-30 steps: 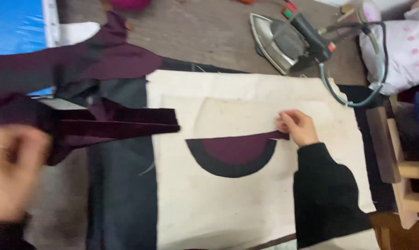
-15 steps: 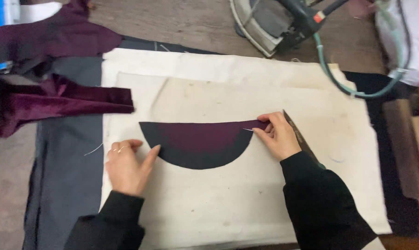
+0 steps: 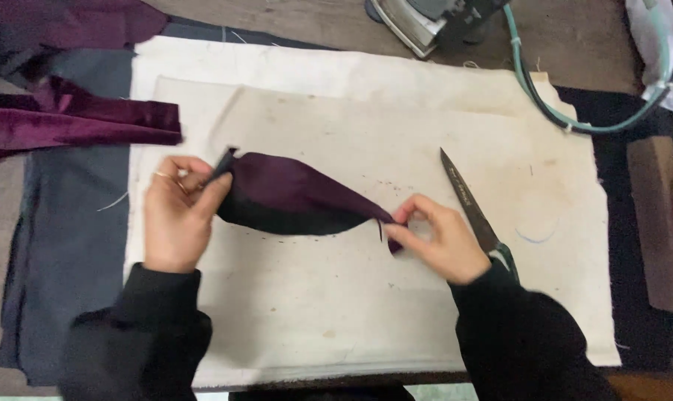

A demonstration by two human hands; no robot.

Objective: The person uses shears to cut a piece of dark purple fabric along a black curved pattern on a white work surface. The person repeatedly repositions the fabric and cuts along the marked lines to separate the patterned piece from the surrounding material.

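Maroon piece (image 3: 292,194) now lifted, left hand (image 3: 174,219), right hand (image 3: 439,239) pinching ends, cream cloth (image 3: 366,312), wooden table (image 3: 292,21)

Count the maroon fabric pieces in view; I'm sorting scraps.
3: a curved piece held between both hands, a strip left of the cream cloth, a bundle at top left. More may lie off-frame.

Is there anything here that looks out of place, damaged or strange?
The scissors lie open-bladed on the cream pressing cloth, partly under the right hand. The cloth carries brownish stains and small dark specks. The left hand and right hand pinch the ends of the maroon fabric piece.
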